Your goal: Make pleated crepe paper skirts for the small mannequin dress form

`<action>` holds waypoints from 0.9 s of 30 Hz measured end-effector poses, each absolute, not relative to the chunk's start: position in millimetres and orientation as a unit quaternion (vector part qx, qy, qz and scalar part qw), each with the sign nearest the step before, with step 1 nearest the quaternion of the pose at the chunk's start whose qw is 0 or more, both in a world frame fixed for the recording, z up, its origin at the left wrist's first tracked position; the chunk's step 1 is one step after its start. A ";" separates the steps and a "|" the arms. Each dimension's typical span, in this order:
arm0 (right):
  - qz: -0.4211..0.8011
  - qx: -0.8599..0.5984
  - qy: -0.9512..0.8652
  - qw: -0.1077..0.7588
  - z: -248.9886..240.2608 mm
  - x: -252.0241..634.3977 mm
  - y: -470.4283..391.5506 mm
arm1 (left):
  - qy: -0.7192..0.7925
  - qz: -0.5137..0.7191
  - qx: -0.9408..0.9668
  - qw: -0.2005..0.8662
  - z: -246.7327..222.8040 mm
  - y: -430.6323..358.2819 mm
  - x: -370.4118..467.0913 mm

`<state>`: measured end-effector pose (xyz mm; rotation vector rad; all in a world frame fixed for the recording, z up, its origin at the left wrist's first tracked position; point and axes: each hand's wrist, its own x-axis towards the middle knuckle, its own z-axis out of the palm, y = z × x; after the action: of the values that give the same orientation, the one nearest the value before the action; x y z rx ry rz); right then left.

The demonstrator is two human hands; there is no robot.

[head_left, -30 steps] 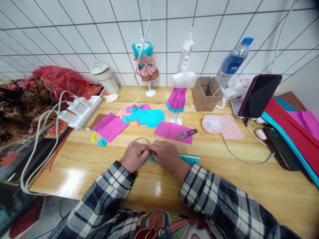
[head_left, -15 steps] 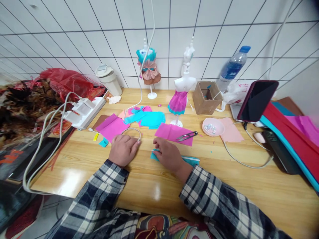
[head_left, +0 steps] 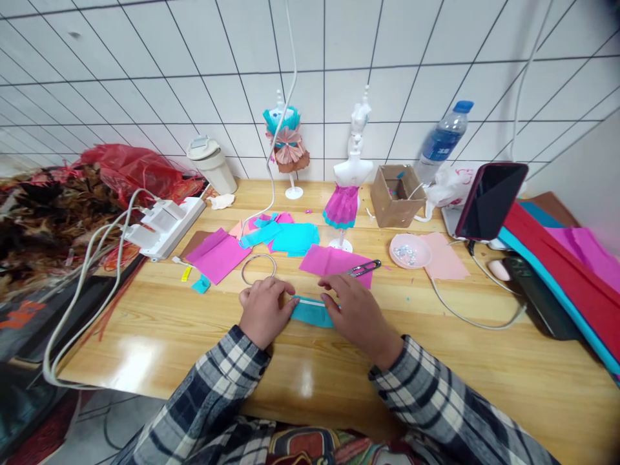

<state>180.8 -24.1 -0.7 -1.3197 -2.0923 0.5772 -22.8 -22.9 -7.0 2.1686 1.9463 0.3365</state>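
A teal strip of crepe paper (head_left: 312,315) lies on the table before me, with a thin white strip of tape (head_left: 310,302) along its far edge. My left hand (head_left: 265,311) pinches the strip's left end between thumb and forefinger. Over its right part, my right hand (head_left: 357,313) is curled, thumb at the tape and fingertips just beyond the far edge, covering the rest. A ring-shaped roll (head_left: 259,256) sits beyond my left hand. Black snips (head_left: 364,268) rest on a magenta paper piece (head_left: 322,258) past my right hand.
Behind stand a doll form in a magenta skirt (head_left: 341,206), a dressed form (head_left: 290,152) and a cardboard box (head_left: 394,200). A pink dish (head_left: 411,258) holds small shiny bits. A phone (head_left: 490,201) stands at right, a power strip (head_left: 181,226) at left. Teal scraps (head_left: 295,239) lie mid-table.
My left hand has moved right, from the ring-shaped roll to the teal paper. My right hand has shifted right along it, uncovering the paper's left part and tape.
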 end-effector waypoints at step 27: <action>0.545 -0.501 -0.620 0.260 -0.8 253.2 -61.5 | 0.548 0.246 0.771 0.211 6.9 -29.7 -56.7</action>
<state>253.2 -61.5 -0.8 -1.3578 -1.6788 1.4778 -56.7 -29.7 6.9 2.1430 1.5240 0.6846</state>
